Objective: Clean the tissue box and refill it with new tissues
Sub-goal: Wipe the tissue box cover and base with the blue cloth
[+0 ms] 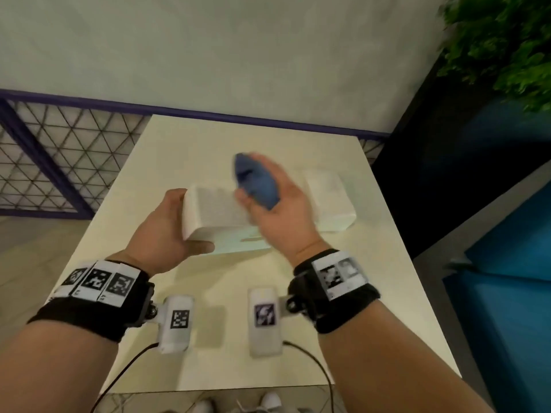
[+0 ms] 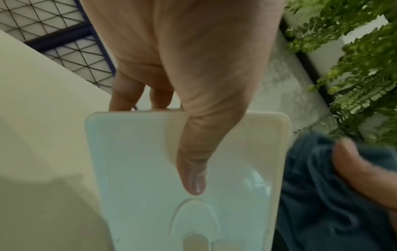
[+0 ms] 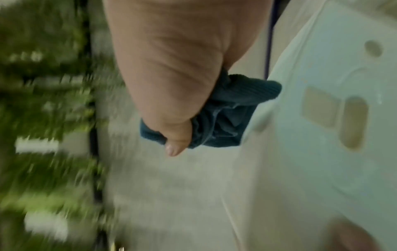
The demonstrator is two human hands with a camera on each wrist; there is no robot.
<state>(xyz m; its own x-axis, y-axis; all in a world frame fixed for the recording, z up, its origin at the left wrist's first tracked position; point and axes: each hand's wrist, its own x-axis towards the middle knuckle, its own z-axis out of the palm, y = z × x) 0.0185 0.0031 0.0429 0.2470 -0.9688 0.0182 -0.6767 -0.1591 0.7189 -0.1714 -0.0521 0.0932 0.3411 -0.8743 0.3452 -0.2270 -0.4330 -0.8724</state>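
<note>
The left hand (image 1: pixel 167 231) gripped the light, stiff, smooth tissue box (image 1: pixel 214 214) by its nine-o'clock end, while the right hand (image 1: pixel 280 210) clutched a soft blue cloth (image 1: pixel 256 183).

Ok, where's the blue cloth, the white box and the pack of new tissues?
blue cloth (image 1: pixel 256 181): head view, middle of the bunched cloth.
white box (image 1: pixel 216 211): head view, its speckled upper face.
pack of new tissues (image 1: pixel 331 198): head view, its wrapped top.

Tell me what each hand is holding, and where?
Left hand grips the white tissue box by its left end. Right hand holds a bunched blue cloth.
</note>
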